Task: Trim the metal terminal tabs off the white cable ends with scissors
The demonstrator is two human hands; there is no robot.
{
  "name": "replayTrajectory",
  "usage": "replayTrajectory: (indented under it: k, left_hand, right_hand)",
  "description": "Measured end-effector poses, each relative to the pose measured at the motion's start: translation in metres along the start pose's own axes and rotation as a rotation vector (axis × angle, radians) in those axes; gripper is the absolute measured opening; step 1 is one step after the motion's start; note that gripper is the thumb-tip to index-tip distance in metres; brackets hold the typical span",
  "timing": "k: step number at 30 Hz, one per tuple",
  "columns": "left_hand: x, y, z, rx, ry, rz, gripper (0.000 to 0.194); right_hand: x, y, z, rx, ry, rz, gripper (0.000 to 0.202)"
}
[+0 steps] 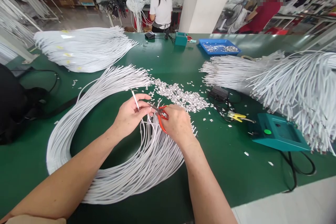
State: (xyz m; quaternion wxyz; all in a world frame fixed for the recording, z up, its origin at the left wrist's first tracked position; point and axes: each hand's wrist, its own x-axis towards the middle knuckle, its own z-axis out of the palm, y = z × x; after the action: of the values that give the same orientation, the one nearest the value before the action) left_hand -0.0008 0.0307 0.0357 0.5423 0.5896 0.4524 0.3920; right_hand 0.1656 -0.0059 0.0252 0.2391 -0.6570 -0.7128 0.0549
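Observation:
My left hand (132,113) is closed on a white cable (135,100), whose end sticks up between the fingers. Red-handled pliers (162,114) are gripped in my right hand (178,122), their dark jaws pointing left at my left fingertips. Whatever lies between the jaws is too small to make out. Below and around both hands, a large bundle of white cables (60,129) curves in a loop on the green table (220,168). Just beyond the hands lies a pile of small silvery-white pieces (181,96).
Another cable bundle (84,47) lies back left, more cables (296,80) at right. A teal device (280,133), yellow-handled tool (237,117) and black box (219,93) sit at right. A blue tray (219,46) is farther back. People (161,7) work beyond the table; a black bag (15,105) is left.

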Motion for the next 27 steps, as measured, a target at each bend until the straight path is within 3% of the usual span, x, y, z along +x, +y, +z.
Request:
replayTrajectory:
  k: [4, 9, 11, 17, 22, 27]
  left_hand:
    - [-0.001, 0.003, 0.0, -0.029, -0.042, -0.028, 0.032]
    - [-0.001, 0.002, -0.001, -0.064, -0.089, -0.058, 0.031]
    - [-0.001, 0.002, -0.001, -0.07, -0.112, -0.048, 0.031]
    - [-0.003, 0.004, -0.002, -0.087, -0.205, -0.056, 0.03]
    - [-0.003, 0.004, -0.005, -0.157, -0.291, -0.092, 0.032]
    - [-0.004, 0.003, -0.004, -0.186, -0.244, -0.123, 0.039]
  right_hand:
    - [0.001, 0.005, -0.002, 0.157, -0.041, 0.02, 0.026]
    - [0.006, 0.002, -0.01, 0.798, 0.029, 0.134, 0.011]
    - [0.007, -0.002, -0.01, 0.953, 0.047, 0.15, 0.011]
    - [0.008, -0.003, -0.008, 1.18, -0.063, 0.067, 0.014]
    - [0.007, 0.003, -0.008, 1.226, -0.115, 0.009, 0.01]
    - [0.007, 0.001, -0.005, 1.22, -0.08, 0.123, 0.005]
